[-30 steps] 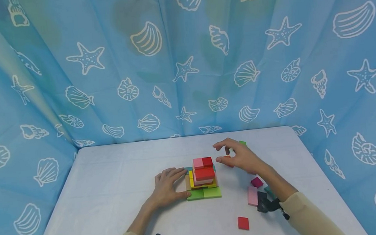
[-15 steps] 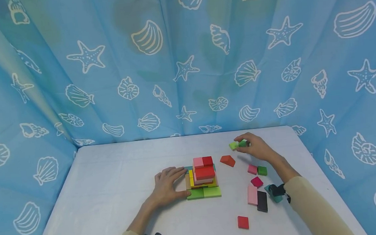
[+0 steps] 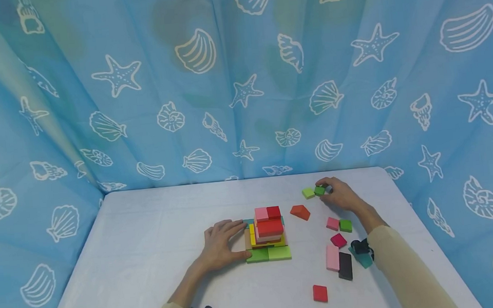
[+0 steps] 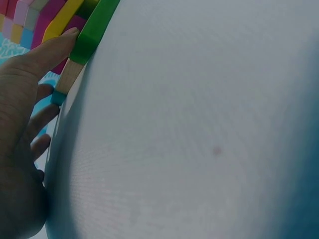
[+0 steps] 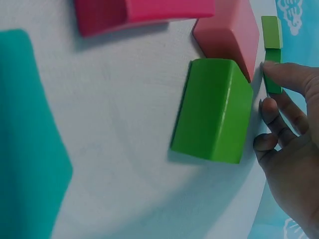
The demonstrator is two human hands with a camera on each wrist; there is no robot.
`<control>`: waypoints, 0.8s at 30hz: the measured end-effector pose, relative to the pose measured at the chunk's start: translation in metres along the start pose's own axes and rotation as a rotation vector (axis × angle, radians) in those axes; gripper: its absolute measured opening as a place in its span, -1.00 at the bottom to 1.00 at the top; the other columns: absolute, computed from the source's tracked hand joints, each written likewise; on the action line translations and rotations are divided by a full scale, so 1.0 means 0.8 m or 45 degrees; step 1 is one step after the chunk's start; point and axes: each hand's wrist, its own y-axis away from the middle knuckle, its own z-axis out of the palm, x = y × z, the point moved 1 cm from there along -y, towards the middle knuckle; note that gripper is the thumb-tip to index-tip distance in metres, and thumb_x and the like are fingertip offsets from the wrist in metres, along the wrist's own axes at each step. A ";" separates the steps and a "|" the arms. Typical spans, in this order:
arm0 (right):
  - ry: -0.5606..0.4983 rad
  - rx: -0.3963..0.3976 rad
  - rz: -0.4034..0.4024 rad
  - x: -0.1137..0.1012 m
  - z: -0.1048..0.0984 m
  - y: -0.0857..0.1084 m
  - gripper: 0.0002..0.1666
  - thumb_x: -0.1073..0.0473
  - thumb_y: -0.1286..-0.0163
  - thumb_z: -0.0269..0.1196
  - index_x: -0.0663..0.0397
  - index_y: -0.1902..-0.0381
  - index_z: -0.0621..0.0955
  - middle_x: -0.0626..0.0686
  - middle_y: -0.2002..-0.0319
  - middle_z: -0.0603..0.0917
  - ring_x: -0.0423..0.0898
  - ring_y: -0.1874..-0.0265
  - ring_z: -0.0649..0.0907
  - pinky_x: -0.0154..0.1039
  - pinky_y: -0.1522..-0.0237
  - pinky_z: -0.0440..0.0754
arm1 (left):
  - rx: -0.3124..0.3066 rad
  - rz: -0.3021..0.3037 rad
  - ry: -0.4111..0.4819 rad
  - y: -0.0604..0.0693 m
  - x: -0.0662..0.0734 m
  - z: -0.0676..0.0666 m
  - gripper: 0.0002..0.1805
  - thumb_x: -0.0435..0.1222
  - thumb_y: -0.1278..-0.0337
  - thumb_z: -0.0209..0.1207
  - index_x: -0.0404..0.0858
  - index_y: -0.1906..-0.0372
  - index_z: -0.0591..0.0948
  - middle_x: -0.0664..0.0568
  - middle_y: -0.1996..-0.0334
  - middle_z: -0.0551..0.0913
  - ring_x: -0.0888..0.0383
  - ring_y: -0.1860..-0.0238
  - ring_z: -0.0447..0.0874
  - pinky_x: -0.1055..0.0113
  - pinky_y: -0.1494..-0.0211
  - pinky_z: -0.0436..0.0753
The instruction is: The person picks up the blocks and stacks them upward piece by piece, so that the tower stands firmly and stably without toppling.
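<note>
Item: block structure (image 3: 269,228), layered, set near the middle of the white table (image 3: 151,275). Red and pink pieces on top; yellow below; a front pair of base pieces, green (image 3: 258,255) and lime (image 3: 279,254); a turquoise piece (image 4: 58,97) at the far edge.

Left hand (image 3: 222,246): beside the structure's left side, fingers spread and extended, thumb at the green base piece, a fingertip at the turquoise piece. Apparent use: steadying.

Right hand (image 3: 342,196): at the table's far right part. Thumb and forefinger pinch a darker green block (image 3: 319,190), with a lime block (image 3: 308,193) just to its left. A bluish block (image 3: 329,189), partly hidden, lies under the hand.

Loose stock, right of the structure: orange-red block (image 3: 300,212); pink block (image 3: 333,223) and green cube (image 3: 345,225), side by side; magenta block (image 3: 338,240); pink slab (image 3: 332,257) against black slab (image 3: 345,266); teal block (image 3: 364,259); red block (image 3: 320,293), nearest the wearer.

Step in hand, as judged: taking up the darker green block. Whether it is off the table cannot be told.

Next move, as judged: a firm pinch and a straight lift, clear of the lime block, the left hand guarding the structure from knocks.
</note>
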 end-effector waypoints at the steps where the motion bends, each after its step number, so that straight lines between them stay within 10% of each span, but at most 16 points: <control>1: -0.006 0.003 0.008 0.002 0.000 0.000 -0.45 0.22 -0.40 0.28 0.08 -0.32 0.48 0.23 -0.20 0.52 0.25 -0.19 0.52 0.19 -0.22 0.50 | -0.002 -0.001 -0.003 0.000 0.000 0.000 -0.07 0.28 0.03 0.30 0.09 -0.49 0.37 0.12 -0.47 0.37 -0.05 -0.48 0.15 -0.25 -0.37 0.12; 13: -0.030 0.097 -0.058 0.001 -0.005 0.012 -0.48 0.14 -0.39 0.26 0.09 -0.29 0.53 0.19 -0.21 0.53 0.14 -0.05 0.54 0.04 -0.05 0.59 | 0.012 -0.007 0.022 0.001 0.005 -0.002 -0.08 0.27 0.04 0.32 0.09 -0.49 0.38 0.12 -0.46 0.38 -0.06 -0.48 0.16 -0.27 -0.37 0.12; 24: -0.156 0.067 -0.410 -0.099 -0.029 0.060 -0.52 0.16 -0.32 0.39 -0.16 -0.20 0.59 -0.03 -0.04 0.57 0.00 0.13 0.55 -0.18 0.15 0.59 | 0.001 -0.024 0.005 0.001 0.005 -0.002 -0.07 0.29 0.04 0.30 0.12 -0.49 0.36 0.14 -0.47 0.37 -0.05 -0.49 0.14 -0.24 -0.38 0.12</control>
